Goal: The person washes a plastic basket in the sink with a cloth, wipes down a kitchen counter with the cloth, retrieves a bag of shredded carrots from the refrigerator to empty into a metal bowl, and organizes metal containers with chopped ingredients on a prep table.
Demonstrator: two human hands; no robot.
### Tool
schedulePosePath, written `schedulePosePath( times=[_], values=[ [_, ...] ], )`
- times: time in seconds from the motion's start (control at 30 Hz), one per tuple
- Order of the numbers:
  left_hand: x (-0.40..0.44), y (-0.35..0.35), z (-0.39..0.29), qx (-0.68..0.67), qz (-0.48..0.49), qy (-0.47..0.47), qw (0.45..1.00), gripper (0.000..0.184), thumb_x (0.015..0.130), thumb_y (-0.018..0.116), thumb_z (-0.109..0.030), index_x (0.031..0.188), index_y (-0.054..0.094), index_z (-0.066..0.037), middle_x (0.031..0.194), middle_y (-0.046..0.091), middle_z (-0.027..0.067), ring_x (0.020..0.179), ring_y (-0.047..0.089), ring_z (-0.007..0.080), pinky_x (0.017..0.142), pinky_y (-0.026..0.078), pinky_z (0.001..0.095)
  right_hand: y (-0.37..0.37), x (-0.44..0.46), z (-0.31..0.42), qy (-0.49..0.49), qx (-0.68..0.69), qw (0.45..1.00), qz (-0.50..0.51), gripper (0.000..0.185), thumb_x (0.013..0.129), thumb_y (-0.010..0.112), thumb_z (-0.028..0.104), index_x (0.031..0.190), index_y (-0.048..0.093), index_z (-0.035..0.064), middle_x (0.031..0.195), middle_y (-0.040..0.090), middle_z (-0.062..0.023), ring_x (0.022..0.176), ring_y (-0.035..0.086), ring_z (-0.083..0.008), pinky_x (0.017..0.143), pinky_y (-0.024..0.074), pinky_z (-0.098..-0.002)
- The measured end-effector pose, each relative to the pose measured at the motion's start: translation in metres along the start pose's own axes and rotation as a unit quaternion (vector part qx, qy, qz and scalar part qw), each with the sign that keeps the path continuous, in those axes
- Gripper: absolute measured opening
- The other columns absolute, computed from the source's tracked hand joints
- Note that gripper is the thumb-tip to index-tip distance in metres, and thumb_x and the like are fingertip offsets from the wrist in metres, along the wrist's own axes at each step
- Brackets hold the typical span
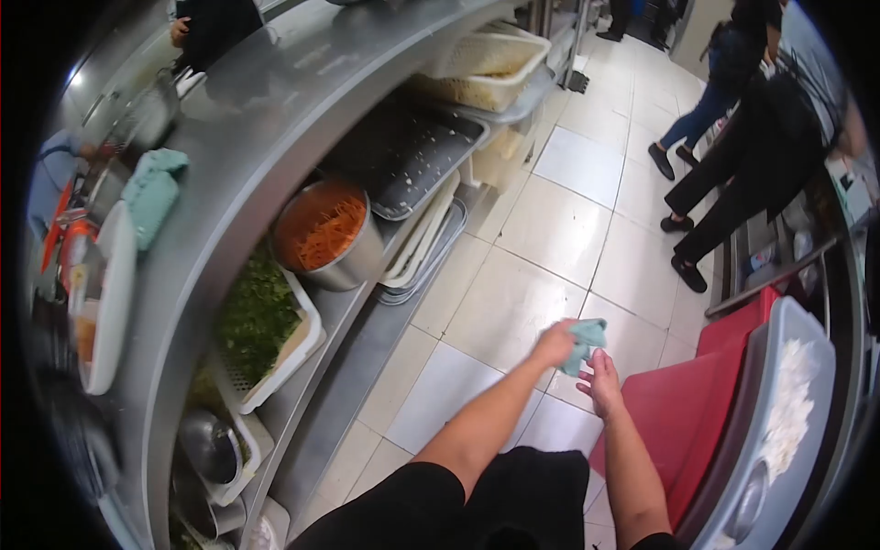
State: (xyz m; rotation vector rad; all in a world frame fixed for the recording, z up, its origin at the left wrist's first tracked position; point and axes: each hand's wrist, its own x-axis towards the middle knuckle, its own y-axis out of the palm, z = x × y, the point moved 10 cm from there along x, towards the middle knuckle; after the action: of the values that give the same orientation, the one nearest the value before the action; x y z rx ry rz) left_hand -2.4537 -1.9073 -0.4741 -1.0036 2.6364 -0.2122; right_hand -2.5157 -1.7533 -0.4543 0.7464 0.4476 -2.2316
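A light green cloth is bunched in my left hand, held out in front of me above the tiled floor. My right hand is just beside the cloth's lower right edge, its fingers apart and pointing up. Whether those fingertips touch the cloth, I cannot tell. To the right of my right arm stands a red bin. Beyond it, a pale blue tub contains white pieces and a metal scoop.
Left, a metal counter carries a folded green cloth. Its lower shelf holds a pot of shredded carrot, a basket of green leaves and a dark tray. Several people stand around, including one in black trousers at right.
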Motion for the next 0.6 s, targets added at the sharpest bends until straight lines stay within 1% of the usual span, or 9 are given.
schedulePosePath(
  times=[0.03,0.07,0.13,0.17,0.27,0.3,0.43,0.53,0.6],
  values=[
    [-0.018,0.006,-0.042,0.017,-0.012,0.021,1.0,0.048,0.082,0.049,-0.011,0.128,0.056,-0.007,0.126,0.057,0.0218,0.115,0.056,0.0351,0.099,0.043,0.0399,0.004,-0.009,0.013,0.008,0.04,0.999,0.02,0.076,0.092,0.045,0.062,0.144,0.029,0.0097,0.142,0.041,-0.0145,0.121,0.05,-0.0253,0.09,0.0477,-0.0492],
    [-0.039,0.01,-0.068,-0.024,0.006,-0.041,0.999,0.051,0.081,0.05,-0.011,0.132,0.053,-0.007,0.131,0.053,0.0232,0.117,0.054,0.0359,0.101,0.042,0.0403,0.011,-0.021,0.023,0.02,0.11,0.992,0.062,0.075,0.092,0.044,0.063,0.143,0.032,0.0097,0.141,0.043,-0.0145,0.12,0.051,-0.0261,0.091,0.0472,-0.0489],
    [-0.072,0.028,-0.106,0.026,0.037,0.01,0.999,0.051,0.083,0.048,-0.014,0.134,0.05,-0.006,0.132,0.051,0.0244,0.124,0.049,0.0363,0.105,0.039,0.0394,0.019,-0.047,0.042,0.049,0.245,0.958,0.143,0.073,0.092,0.041,0.065,0.139,0.038,0.0097,0.137,0.047,-0.0143,0.117,0.053,-0.0276,0.094,0.0464,-0.0484],
    [-0.093,0.033,-0.126,0.063,0.063,0.02,0.996,0.053,0.084,0.048,-0.015,0.136,0.048,-0.006,0.134,0.049,0.025,0.125,0.047,0.0372,0.105,0.038,0.0401,0.021,-0.049,0.04,0.067,0.302,0.937,0.165,0.066,0.094,0.04,0.061,0.132,0.046,0.0079,0.129,0.054,-0.0137,0.114,0.056,-0.0283,0.094,0.0475,-0.0444],
    [-0.156,0.013,-0.166,0.076,0.066,0.03,0.995,0.058,0.083,0.054,-0.021,0.138,0.044,-0.006,0.139,0.044,0.0246,0.128,0.043,0.0384,0.106,0.037,0.0412,0.024,-0.092,0.04,0.114,0.28,0.938,0.169,0.059,0.096,0.039,0.055,0.125,0.051,0.0048,0.121,0.059,-0.0135,0.11,0.058,-0.0281,0.094,0.0481,-0.0406],
    [-0.174,0.003,-0.171,0.084,0.064,0.032,0.994,0.059,0.083,0.055,-0.022,0.138,0.043,-0.005,0.14,0.042,0.0249,0.129,0.042,0.0388,0.107,0.036,0.0415,0.032,-0.118,0.048,0.138,0.258,0.942,0.166,0.052,0.099,0.04,0.047,0.125,0.052,0.0029,0.118,0.06,-0.0139,0.107,0.059,-0.0282,0.093,0.0481,-0.0412],
    [-0.273,-0.058,-0.199,0.134,0.004,0.036,0.99,0.072,0.081,0.06,-0.031,0.144,0.036,-0.006,0.146,0.033,0.0281,0.132,0.038,0.0413,0.109,0.035,0.0414,0.073,-0.204,0.064,0.129,0.142,0.963,0.189,0.045,0.1,0.042,0.038,0.124,0.052,0.0007,0.116,0.06,-0.0146,0.106,0.059,-0.028,0.092,0.0479,-0.0409],
    [-0.36,-0.11,-0.236,0.112,-0.014,-0.059,0.992,0.077,0.083,0.062,-0.035,0.146,0.03,-0.003,0.15,0.027,0.0267,0.137,0.031,0.041,0.111,0.031,0.0408,0.124,-0.281,0.084,0.127,0.071,0.952,0.269,0.042,0.1,0.044,0.033,0.124,0.052,-0.0008,0.116,0.06,-0.0147,0.106,0.059,-0.0274,0.091,0.0479,-0.0403],
    [-0.413,-0.143,-0.251,0.101,-0.072,-0.073,0.99,0.083,0.082,0.064,-0.04,0.148,0.027,-0.004,0.151,0.025,0.0265,0.139,0.029,0.0395,0.112,0.029,0.0399,0.155,-0.326,0.084,0.145,0.041,0.937,0.316,0.041,0.1,0.045,0.032,0.124,0.052,-0.0015,0.115,0.061,-0.0146,0.106,0.059,-0.0268,0.09,0.0482,-0.0396]
  ],
)
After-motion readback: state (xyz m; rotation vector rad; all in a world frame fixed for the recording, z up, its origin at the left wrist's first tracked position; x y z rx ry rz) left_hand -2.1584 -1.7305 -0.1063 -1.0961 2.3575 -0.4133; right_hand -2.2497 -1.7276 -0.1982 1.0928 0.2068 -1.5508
